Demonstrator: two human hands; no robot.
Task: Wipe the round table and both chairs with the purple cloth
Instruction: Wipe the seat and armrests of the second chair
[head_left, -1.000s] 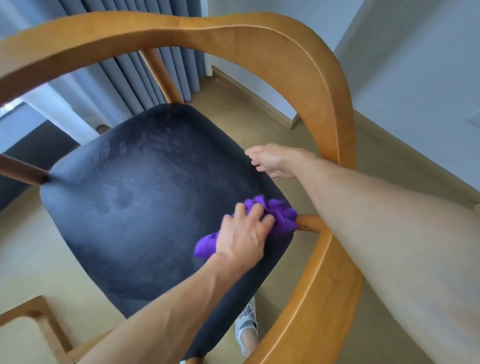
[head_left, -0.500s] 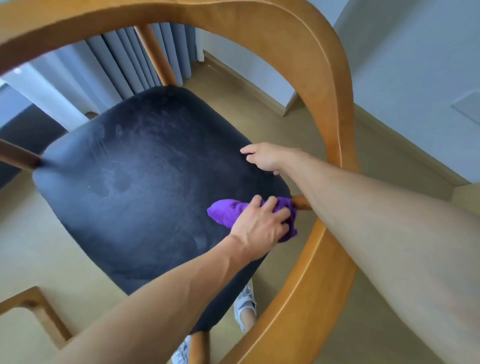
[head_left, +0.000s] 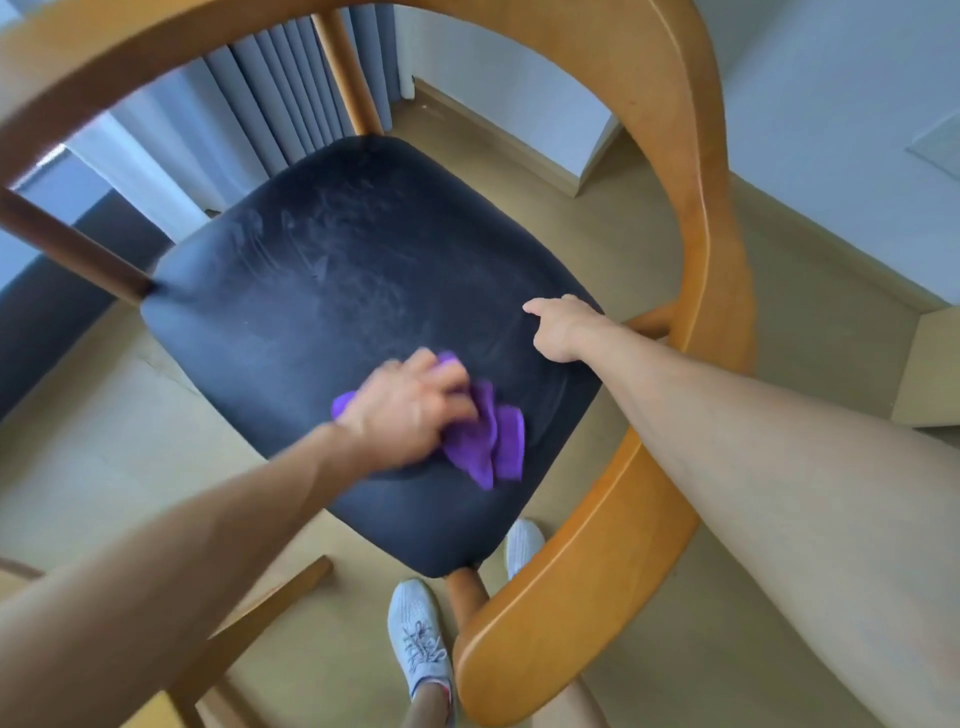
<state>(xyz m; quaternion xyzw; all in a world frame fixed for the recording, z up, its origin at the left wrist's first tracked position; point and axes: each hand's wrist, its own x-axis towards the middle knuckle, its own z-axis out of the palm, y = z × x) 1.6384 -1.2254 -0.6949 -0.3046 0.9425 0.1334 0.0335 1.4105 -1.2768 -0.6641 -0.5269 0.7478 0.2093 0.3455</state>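
- Seat (head_left: 332, 291) of the chair, dark and padded, serves as the landmark; faint pale streaks mark its far half, and most of its surface lies bare around the two hands.
- Curved wooden backrest (head_left: 691, 218) arcs over the seat's far and right sides and ends in a broad armrest (head_left: 566, 587) off the seat's near right corner; a gap of pale floor (head_left: 613, 234) shows between seat edge and rail on the right.
- Purple cloth (head_left: 488, 436) lies bunched on the seat's near right part, its loose folds trailing toward the near edge but not past it.
- Left hand (head_left: 410, 405) sits on top of the cloth with fingers curled down over it, gripping it against the seat; the hand is blurred, and its forearm comes in from the lower left.
- Right hand (head_left: 563, 327) rests at the seat's right edge, beyond the cloth and apart from it, index finger pointing out across the seat, the other fingers folded under; it holds nothing that can be seen.
- Right forearm passes over the rail from the right.
- Two grey sneakers (head_left: 421, 639) stand on the floor just off the seat's near corner, beside a chair leg (head_left: 465, 592).
- Grey curtains (head_left: 291, 88) hang beyond the seat's far edge.
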